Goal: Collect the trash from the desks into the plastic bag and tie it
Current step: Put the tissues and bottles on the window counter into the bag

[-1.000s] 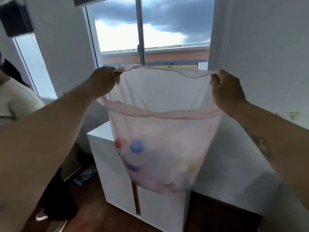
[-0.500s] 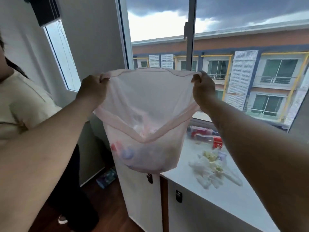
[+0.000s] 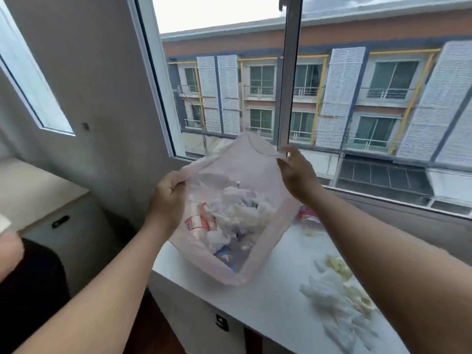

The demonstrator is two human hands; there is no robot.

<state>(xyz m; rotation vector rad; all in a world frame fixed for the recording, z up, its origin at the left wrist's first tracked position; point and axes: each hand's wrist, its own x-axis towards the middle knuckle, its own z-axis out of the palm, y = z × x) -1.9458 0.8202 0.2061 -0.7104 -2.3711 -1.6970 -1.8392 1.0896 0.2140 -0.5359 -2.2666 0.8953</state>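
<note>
I hold a thin pink plastic bag (image 3: 258, 172) wide open above the white desk (image 3: 270, 300). My left hand (image 3: 167, 198) grips the bag's rim on the left, and my right hand (image 3: 297, 175) pinches the rim on the right. Inside the bag lie crumpled white tissues (image 3: 237, 208), a small bottle with a red label (image 3: 198, 224) and something blue. The bag's bottom rests on or just above the desk's left end. Loose white and yellowish crumpled tissues (image 3: 337, 300) lie on the desk to the right, partly behind my right forearm.
A red wrapper or packet (image 3: 305, 214) peeks out behind the bag near the window sill. A large window (image 3: 288, 72) stands behind the desk. Another person (image 3: 15, 256) stands at the left edge. A second cabinet (image 3: 51, 200) is at the left.
My view has tipped down and turned right. The bag has come down from chest height to the desk top, its mouth now facing me, with both hands still on the rim.
</note>
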